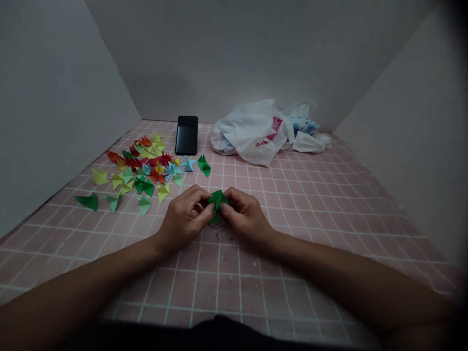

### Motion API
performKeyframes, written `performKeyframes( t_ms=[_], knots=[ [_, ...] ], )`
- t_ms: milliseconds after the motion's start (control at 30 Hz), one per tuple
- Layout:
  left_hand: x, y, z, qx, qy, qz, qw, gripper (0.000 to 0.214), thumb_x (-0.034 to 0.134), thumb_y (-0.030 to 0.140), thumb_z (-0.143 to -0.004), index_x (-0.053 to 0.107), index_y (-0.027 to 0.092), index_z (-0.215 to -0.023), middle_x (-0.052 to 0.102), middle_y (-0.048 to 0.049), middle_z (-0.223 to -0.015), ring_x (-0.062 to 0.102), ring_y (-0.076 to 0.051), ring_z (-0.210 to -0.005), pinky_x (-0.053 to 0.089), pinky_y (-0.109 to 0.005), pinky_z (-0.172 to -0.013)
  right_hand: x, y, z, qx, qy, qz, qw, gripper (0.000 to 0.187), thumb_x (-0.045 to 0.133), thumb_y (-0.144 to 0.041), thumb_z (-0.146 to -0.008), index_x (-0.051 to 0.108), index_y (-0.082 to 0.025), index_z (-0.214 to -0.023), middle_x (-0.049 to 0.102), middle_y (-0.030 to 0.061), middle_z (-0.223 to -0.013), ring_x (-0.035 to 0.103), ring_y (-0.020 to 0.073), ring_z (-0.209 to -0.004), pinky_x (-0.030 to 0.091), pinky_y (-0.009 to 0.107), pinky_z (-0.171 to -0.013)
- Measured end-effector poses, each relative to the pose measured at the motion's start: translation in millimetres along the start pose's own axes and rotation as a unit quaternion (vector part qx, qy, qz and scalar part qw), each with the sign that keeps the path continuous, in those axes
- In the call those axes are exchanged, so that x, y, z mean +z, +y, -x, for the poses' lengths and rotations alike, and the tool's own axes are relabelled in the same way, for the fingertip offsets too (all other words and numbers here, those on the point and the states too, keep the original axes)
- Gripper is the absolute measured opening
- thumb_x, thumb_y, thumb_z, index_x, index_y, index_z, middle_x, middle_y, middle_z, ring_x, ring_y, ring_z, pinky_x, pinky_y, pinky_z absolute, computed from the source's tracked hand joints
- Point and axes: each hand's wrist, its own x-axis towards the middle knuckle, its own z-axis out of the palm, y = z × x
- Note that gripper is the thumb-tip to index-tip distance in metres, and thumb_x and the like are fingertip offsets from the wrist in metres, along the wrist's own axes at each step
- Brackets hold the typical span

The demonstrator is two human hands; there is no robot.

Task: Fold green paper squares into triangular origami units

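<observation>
A small folded green origami paper (218,197) is held up between my two hands, just above the pink checked cloth. My left hand (186,213) pinches its left side between thumb and fingers. On the other side my right hand (247,214) grips it the same way, thumb in front. The thumbs nearly meet at the middle of the paper and cover part of it. Beyond my left hand lies a scattered group of folded paper cranes (144,187) in green, yellow, red, orange and light blue.
The pink cloth with white grid lines (329,204) covers the surface. A black phone (186,135) lies at the back. Right of it sit a crumpled white plastic bag (252,129) and a smaller white bundle (310,141). Pale walls (234,58) enclose three sides. Small scraps lie near my hands.
</observation>
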Motion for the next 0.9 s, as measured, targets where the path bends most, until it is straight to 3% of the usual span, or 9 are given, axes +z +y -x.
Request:
performKeyframes(
  t_ms=[67, 200, 367, 600, 900],
  knots=[
    [-0.7, 2.5, -0.8, -0.002, -0.018, 0.020, 1.000, 0.001, 0.064, 0.016, -0.089, 0.065, 0.016, -0.089, 0.064, -0.0020, -0.082, 0.062, -0.014, -0.072, 0.051, -0.025, -0.063, 0.1, -1.9, -0.1, -0.010, 0.008, 0.033, 0.999, 0.016, 0.058, -0.022, -0.088, 0.052, -0.020, -0.073, 0.050, -0.0035, -0.067, 0.045, 0.0112, -0.063, 0.036, 0.026, -0.059],
    [-1.5, 6.0, -1.1, -0.043, -0.030, 0.084, 0.995, 0.016, 0.076, 0.027, -0.083, 0.066, 0.016, -0.090, 0.064, -0.0015, -0.081, 0.063, -0.014, -0.070, 0.053, -0.025, -0.060, 0.2, -3.3, -0.8, -0.018, 0.002, 0.038, 0.999, 0.015, 0.056, -0.024, -0.089, 0.052, -0.020, -0.075, 0.052, -0.0028, -0.069, 0.047, 0.0119, -0.064, 0.038, 0.027, -0.061],
    [-2.2, 6.6, 0.9, -0.099, -0.025, 0.103, 0.989, 0.006, 0.065, 0.023, -0.089, 0.066, 0.017, -0.089, 0.068, -0.0020, -0.080, 0.065, -0.016, -0.071, 0.053, -0.028, -0.064, -1.2, -4.3, 0.4, -0.032, -0.029, 0.047, 0.998, 0.016, 0.054, -0.024, -0.093, 0.053, -0.020, -0.078, 0.056, -0.0014, -0.072, 0.051, 0.0123, -0.066, 0.040, 0.027, -0.062],
    [-1.5, 6.7, 0.6, -0.102, -0.015, 0.109, 0.989, 0.006, 0.063, 0.023, -0.090, 0.066, 0.017, -0.088, 0.065, -0.0013, -0.080, 0.063, -0.014, -0.071, 0.052, -0.026, -0.063, -2.5, -1.9, 1.4, -0.071, -0.026, 0.101, 0.992, 0.014, 0.055, -0.019, -0.095, 0.055, -0.020, -0.080, 0.058, -0.0010, -0.074, 0.052, 0.0125, -0.068, 0.041, 0.027, -0.065],
    [-1.7, 6.6, -2.2, -0.057, -0.008, 0.082, 0.995, 0.004, 0.062, 0.017, -0.089, 0.065, 0.020, -0.089, 0.063, -0.0028, -0.087, 0.062, -0.015, -0.081, 0.052, -0.027, -0.068, -3.6, -6.4, 1.0, -0.054, -0.053, 0.038, 0.996, 0.017, 0.052, -0.023, -0.098, 0.057, -0.021, -0.081, 0.058, -0.0013, -0.074, 0.053, 0.0126, -0.067, 0.043, 0.029, -0.065]
  ],
)
